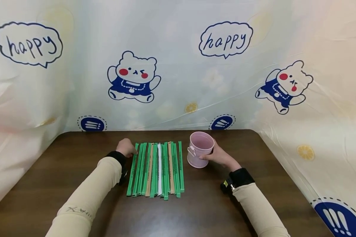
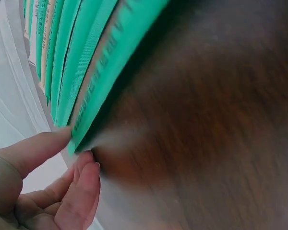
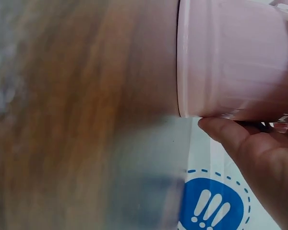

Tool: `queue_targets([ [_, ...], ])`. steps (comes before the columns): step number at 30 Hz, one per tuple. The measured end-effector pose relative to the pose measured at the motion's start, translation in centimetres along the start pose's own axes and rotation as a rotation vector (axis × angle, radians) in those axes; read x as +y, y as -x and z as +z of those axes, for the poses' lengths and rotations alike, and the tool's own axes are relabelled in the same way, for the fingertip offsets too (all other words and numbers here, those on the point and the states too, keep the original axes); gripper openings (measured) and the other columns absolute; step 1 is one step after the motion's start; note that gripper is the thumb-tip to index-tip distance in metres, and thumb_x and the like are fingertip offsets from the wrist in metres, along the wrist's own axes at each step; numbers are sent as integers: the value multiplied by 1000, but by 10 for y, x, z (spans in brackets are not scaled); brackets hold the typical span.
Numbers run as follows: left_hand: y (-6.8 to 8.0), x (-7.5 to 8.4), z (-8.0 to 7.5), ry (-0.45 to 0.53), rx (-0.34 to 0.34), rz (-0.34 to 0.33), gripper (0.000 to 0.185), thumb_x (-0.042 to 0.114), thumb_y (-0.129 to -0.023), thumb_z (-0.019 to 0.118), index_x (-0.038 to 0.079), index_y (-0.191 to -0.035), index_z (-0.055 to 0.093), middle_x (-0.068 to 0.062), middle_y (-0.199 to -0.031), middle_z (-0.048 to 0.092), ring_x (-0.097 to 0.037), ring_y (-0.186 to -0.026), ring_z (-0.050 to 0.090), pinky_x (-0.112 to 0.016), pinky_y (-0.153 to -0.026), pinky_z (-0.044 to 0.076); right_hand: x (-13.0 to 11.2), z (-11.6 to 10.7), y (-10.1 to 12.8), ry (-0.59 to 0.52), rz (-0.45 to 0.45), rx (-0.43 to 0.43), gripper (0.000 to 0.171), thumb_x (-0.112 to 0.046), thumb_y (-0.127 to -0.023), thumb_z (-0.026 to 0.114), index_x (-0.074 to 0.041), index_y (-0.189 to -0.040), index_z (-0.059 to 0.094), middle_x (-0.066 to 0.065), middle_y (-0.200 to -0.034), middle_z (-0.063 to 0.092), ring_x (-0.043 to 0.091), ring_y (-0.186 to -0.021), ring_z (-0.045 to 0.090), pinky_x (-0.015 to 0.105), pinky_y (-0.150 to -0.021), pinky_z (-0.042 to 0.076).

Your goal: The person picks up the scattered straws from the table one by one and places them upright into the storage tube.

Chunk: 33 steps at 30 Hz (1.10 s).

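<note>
A row of long, thin wrapped sticks lies side by side on the table, mostly green with printed lettering, a few tan and one white stick (image 1: pixel 159 169). At the row's left end, my left hand (image 1: pixel 126 147) pinches the far tip of the outermost green stick (image 1: pixel 132 171). The left wrist view shows the thumb (image 2: pixel 48 151) on one side of that green tip and the fingertips (image 2: pixel 89 167) on the other. Right of the row, a small pink bucket (image 1: pixel 195 157) stands upright. My right hand (image 1: pixel 220 154) grips its right side, thumb across the front, other fingers hidden behind.
The brown wooden table (image 1: pixel 154 217) extends around the row and toward me. A pale printed curtain (image 1: pixel 178 75) with bears and lettering hangs behind the table and along both sides. The bucket's handle (image 1: pixel 191 151) hangs on its left side.
</note>
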<state>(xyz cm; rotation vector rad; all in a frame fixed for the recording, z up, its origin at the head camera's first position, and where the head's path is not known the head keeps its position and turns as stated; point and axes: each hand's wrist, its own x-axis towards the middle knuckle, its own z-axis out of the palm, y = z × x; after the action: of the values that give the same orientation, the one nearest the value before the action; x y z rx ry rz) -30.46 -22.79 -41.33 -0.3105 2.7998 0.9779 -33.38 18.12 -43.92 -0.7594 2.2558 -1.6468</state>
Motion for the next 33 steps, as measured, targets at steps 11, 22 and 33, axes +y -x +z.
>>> queue_targets([
  [11, 0, -7, 3, 52, 25, -35, 16, 4, -88, 67, -12, -90, 65, -10, -68, 54, -18, -54, 58, -29, -54, 55, 0, 1, 4, 24, 2, -15, 99, -14, -84, 84, -10, -158, 19, 21, -155, 41, 38, -139, 42, 60, -121, 35],
  [22, -2, 2, -20, 136, -63, -50, 26, 2, -93, 62, -17, -110, 59, -21, -93, 58, -25, -74, 65, -35, -68, 61, 7, 4, 6, -28, 17, -35, 99, -16, -85, 83, -12, -158, 16, 20, -156, 38, 37, -140, 40, 61, -121, 35],
  [33, 38, 143, -113, 352, -17, 236, 42, 15, -106, 55, -9, -140, 53, -15, -118, 69, -8, -89, 67, -33, -101, 59, 6, 1, 5, -8, 34, -2, 102, -16, -84, 84, -10, -158, 14, 21, -155, 38, 37, -139, 41, 60, -121, 35],
])
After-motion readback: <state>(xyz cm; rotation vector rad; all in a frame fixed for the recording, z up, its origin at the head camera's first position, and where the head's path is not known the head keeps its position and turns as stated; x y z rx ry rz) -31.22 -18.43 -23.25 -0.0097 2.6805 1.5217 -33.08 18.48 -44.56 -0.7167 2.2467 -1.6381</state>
